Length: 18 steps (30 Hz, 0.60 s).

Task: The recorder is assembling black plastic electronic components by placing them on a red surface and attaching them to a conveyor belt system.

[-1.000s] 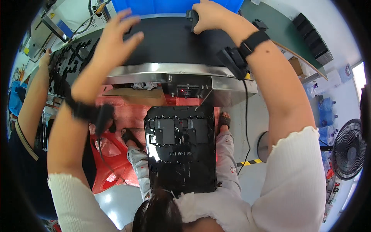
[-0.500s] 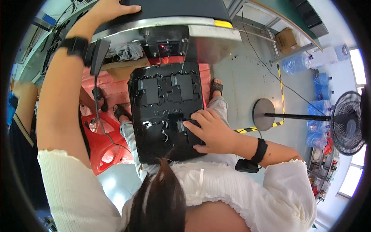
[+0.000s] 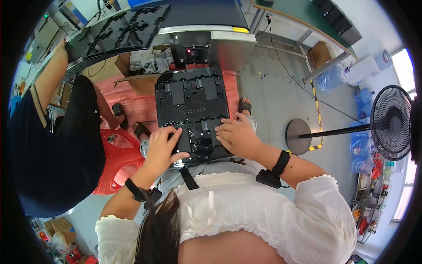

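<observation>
A black moulded plastic tray (image 3: 193, 110) with shaped recesses rests across my lap. Two dark, flat rectangular parts, one at the upper left (image 3: 177, 93) and one at the upper right (image 3: 210, 89), sit in its far recesses. My left hand (image 3: 161, 150) grips another black rectangular part (image 3: 184, 141) at the tray's near left, thumb towards me and fingers along its left side. My right hand (image 3: 238, 135) has its curled fingers on the right edge of a similar part (image 3: 208, 127) at the near right. What kind of part they are does not show.
A second black tray (image 3: 127, 31) lies on the dark belt (image 3: 202, 14) of a metal-framed machine ahead. Beneath it stands an open cardboard box (image 3: 136, 81) with plastic bags. Another person in dark clothes (image 3: 52, 163) sits close at my left. A fan (image 3: 392, 123) stands right.
My left hand has come down from the belt to the tray on my lap, where a part now lies at the near left. A second tray has come into view on the belt.
</observation>
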{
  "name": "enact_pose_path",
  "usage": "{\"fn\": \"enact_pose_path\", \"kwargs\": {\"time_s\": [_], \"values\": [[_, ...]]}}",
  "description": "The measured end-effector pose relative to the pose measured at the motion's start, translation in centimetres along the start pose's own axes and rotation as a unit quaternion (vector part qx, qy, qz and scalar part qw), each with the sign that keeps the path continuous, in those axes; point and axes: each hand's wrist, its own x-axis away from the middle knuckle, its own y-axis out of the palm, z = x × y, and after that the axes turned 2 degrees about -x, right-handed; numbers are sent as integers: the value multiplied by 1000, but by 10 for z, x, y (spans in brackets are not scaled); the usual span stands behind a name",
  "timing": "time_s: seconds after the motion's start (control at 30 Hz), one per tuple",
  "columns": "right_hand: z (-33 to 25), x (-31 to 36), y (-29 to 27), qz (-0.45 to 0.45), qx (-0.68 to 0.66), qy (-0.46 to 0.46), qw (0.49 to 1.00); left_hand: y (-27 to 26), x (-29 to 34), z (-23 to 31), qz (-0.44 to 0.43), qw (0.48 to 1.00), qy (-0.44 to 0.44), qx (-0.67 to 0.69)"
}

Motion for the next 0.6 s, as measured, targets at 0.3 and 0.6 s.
{"fn": "enact_pose_path", "kwargs": {"time_s": [0.3, 0.6], "values": [[4, -77, -79, 20, -146, 3, 989, 18, 6, 1, 96, 991, -86, 29], [67, -215, -86, 121, 210, -108, 964, 15, -5, 3, 128, 984, -107, 66]]}}
